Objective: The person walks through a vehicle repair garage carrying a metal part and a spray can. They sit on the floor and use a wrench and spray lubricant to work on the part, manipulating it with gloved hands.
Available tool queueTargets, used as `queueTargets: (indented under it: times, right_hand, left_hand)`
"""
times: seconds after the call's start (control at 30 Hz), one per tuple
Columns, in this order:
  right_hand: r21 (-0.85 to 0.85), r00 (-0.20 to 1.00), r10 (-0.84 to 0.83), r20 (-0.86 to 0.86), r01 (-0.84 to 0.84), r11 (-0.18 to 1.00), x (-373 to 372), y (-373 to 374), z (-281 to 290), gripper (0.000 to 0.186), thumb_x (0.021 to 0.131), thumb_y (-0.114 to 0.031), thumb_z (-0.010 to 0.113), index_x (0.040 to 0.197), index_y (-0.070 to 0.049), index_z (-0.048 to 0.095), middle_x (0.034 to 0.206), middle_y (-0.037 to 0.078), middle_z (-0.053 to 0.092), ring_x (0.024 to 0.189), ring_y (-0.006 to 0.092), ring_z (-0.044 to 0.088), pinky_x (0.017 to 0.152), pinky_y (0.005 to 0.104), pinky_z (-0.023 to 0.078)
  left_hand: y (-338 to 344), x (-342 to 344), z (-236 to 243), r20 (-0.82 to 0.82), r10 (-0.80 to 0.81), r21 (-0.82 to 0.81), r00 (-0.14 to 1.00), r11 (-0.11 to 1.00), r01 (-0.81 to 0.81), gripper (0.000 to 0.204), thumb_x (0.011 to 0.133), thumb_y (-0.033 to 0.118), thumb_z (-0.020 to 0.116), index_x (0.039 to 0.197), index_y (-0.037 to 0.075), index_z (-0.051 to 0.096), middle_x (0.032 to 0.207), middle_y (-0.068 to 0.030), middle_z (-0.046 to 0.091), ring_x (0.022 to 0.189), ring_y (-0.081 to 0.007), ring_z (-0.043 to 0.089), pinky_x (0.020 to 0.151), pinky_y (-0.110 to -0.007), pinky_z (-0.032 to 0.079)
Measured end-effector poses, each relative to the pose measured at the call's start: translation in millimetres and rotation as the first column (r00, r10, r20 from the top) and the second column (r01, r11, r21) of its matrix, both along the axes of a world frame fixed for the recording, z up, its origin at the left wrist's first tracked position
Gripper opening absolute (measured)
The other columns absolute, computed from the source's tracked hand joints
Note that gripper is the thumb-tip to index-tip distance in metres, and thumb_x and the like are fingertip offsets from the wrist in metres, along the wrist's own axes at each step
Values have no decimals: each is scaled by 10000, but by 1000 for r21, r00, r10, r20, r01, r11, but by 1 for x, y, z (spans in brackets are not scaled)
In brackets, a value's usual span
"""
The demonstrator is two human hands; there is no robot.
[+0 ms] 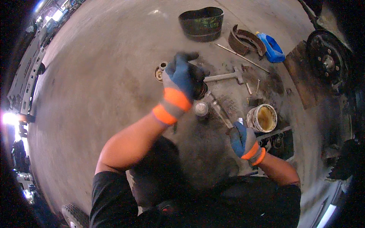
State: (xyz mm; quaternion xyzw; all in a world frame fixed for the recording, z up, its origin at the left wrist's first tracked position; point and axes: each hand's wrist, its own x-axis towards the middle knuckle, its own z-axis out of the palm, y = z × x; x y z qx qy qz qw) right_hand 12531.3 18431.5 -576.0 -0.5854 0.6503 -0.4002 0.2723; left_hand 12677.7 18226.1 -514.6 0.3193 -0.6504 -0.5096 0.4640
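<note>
My left hand (pixel 179 78), in a blue and grey glove with an orange cuff, is blurred by motion. Its fingers close round a dark, round part (pixel 200 91), mostly hidden by the glove. A long metal shaft (pixel 219 110) slants from beside that part down to my right hand (pixel 244 141), which wears a matching glove and grips its lower end. A shiny metal piece (pixel 240 121) shows at the right hand's fingertips. A small jar-like round thing (pixel 200 109) stands on the floor between the hands. Metal rings (pixel 159 73) lie left of my left hand.
A hammer (pixel 222 77) and a thin rod (pixel 243 58) lie beyond the hands. Farther off are a black tub (pixel 201 24), curved brake shoes (pixel 246 41) and a blue container (pixel 273 48). A tub of yellowish grease (pixel 262 118) stands at right, near a wheel hub (pixel 327 62).
</note>
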Motion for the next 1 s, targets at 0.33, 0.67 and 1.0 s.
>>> queueTargets:
  times: [0.33, 0.67, 1.0]
  right_hand:
    - [-55, 999, -50, 12, 51, 997, -11, 8, 19, 213, 893, -179, 515, 946, 16, 582, 675, 89, 611, 532, 201, 520, 495, 334, 403]
    - [-152, 995, -93, 31, 97, 984, -9, 5, 5, 198, 867, -176, 535, 957, -8, 589, 659, 64, 602, 539, 213, 521, 503, 354, 409]
    - [-154, 995, -36, -91, 22, 988, -3, 1, -1, 251, 855, -162, 540, 990, 46, 577, 658, 161, 604, 537, 250, 542, 531, 374, 438]
  left_hand:
    - [5, -6, 27, -303, 130, 498, 944, 866, 41, 198, 900, 167, 506, 1044, 35, 535, 617, -127, 606, 477, -193, 582, 401, -312, 434]
    - [0, -13, 20, -221, 210, 454, 953, 887, -90, 224, 876, 268, 577, 919, 50, 598, 557, -81, 552, 465, -194, 575, 398, -325, 424]
    - [10, -16, 4, -176, 225, 409, 958, 902, -137, 219, 863, 194, 590, 949, -4, 626, 612, -74, 570, 423, -163, 515, 384, -312, 393]
